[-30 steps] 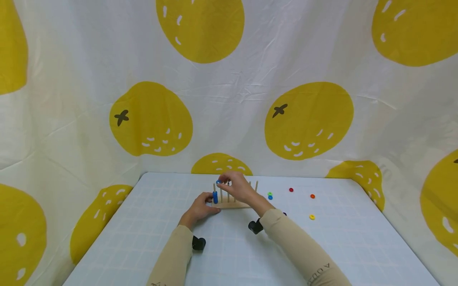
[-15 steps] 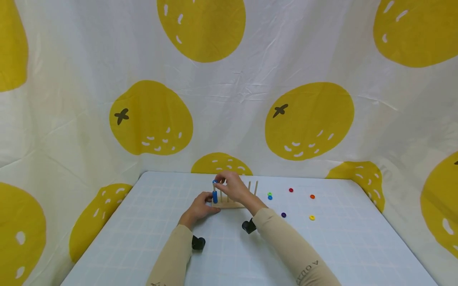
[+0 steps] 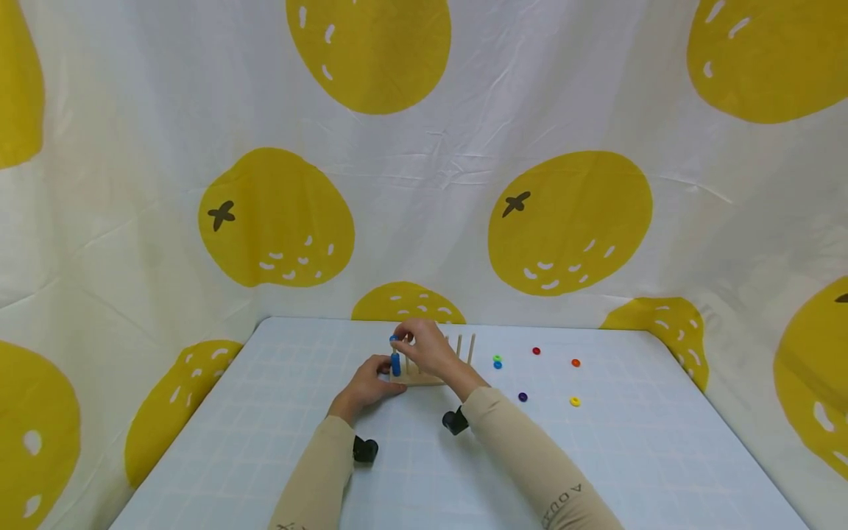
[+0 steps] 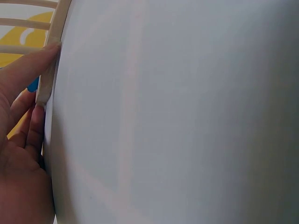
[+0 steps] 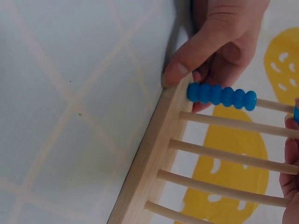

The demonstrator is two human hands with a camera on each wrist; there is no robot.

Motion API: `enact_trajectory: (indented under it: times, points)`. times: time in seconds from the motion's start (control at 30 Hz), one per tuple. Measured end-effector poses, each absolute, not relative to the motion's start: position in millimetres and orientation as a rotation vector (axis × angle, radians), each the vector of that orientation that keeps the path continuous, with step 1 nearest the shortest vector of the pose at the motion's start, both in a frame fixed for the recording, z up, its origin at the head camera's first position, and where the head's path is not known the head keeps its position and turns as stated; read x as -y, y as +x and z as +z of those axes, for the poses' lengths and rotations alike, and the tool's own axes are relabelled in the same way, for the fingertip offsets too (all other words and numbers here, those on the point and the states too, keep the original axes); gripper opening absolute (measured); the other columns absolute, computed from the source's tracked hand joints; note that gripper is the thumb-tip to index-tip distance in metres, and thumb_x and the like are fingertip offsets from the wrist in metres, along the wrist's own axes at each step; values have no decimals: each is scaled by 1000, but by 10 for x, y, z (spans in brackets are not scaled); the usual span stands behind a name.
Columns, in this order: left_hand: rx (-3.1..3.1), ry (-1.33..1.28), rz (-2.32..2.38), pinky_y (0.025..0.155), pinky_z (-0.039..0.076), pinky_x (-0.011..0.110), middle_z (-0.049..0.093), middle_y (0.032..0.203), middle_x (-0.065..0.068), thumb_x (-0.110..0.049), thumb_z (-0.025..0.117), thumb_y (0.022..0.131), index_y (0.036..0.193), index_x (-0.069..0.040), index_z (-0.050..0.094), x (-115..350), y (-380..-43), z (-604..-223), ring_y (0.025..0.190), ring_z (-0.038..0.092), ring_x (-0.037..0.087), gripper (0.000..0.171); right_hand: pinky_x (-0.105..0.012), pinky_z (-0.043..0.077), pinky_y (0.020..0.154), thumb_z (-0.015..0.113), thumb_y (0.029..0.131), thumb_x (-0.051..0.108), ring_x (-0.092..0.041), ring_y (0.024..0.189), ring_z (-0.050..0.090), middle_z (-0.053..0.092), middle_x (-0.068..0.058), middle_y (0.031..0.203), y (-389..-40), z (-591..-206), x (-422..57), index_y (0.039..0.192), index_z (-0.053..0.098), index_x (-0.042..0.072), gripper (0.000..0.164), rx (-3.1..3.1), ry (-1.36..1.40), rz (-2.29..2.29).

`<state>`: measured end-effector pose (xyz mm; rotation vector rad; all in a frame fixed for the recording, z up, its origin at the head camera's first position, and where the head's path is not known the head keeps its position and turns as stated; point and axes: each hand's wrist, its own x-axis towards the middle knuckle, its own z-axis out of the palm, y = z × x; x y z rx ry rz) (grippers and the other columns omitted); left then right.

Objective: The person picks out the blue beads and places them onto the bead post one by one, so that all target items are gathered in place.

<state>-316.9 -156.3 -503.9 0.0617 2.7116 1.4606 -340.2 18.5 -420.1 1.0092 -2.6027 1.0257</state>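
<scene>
A wooden peg stand [image 3: 424,380] with upright pegs stands on the table. My left hand [image 3: 366,381] grips the left end of its base, with the thumb along the front side and the fingers [image 4: 35,130] round the end. Several blue rings [image 5: 222,95] are stacked low on the leftmost peg. At the top of that same peg, my right hand [image 3: 427,350] pinches one more blue ring [image 3: 394,338] between thumb and fingers. Only a sliver of this ring shows at the right wrist view's edge. The right hand hides part of the middle pegs in the head view.
Right of the stand lie loose rings: a green one [image 3: 497,358] beside a blue one [image 3: 497,365], a red one [image 3: 536,351], an orange one [image 3: 576,363], a purple one [image 3: 523,397] and a yellow one [image 3: 575,402]. A lemon-print curtain [image 3: 411,221] hangs behind the table.
My right hand has moved slightly left with the blue ring, from beside the leftmost peg to that peg's top. The left hand keeps its hold on the stand.
</scene>
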Motion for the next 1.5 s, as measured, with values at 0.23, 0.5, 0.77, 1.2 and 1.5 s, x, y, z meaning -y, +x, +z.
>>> enact_trajectory:
  times: [0.23, 0.5, 0.77, 1.2, 1.5]
  points:
    - [-2713, 73, 1452, 108, 42, 55, 64, 123, 14, -18, 90, 79, 133, 0, 58, 1562, -3169, -5046, 112, 57, 31, 65, -25, 53, 79, 71, 98, 17, -14, 89, 63, 74, -2, 102, -3411, -4229, -180, 106, 76, 6, 14, 2608, 1006, 1000]
    - [-2721, 48, 1436, 108, 41, 54, 63, 122, 14, -19, 90, 80, 133, -1, 59, 1550, -3168, -5042, 112, 56, 31, 64, -27, 53, 79, 71, 98, 18, -16, 90, 63, 74, -2, 102, -3400, -4236, -188, 107, 76, 7, 15, 2631, 989, 959]
    - [-2718, 46, 1438, 108, 42, 53, 63, 123, 14, -20, 90, 79, 134, -1, 58, 1555, -3185, -5044, 113, 56, 31, 66, -29, 54, 82, 71, 98, 17, -17, 93, 63, 74, -3, 104, -3399, -4209, -207, 108, 75, 6, 15, 2626, 1022, 959]
    - [-2724, 36, 1439, 107, 43, 53, 62, 122, 14, -19, 90, 80, 133, 0, 58, 1558, -3196, -5029, 111, 55, 30, 65, -42, 54, 92, 70, 98, 15, -26, 102, 63, 70, -10, 113, -3335, -4109, -451, 115, 71, 3, 20, 2611, 1058, 967]
    - [-2716, 21, 1455, 106, 42, 52, 62, 123, 15, -17, 89, 79, 135, 1, 57, 1547, -3184, -5052, 110, 55, 30, 67, -42, 54, 92, 71, 97, 14, -30, 105, 63, 69, -10, 113, -3323, -4110, -855, 114, 70, 6, 18, 2605, 984, 1013]
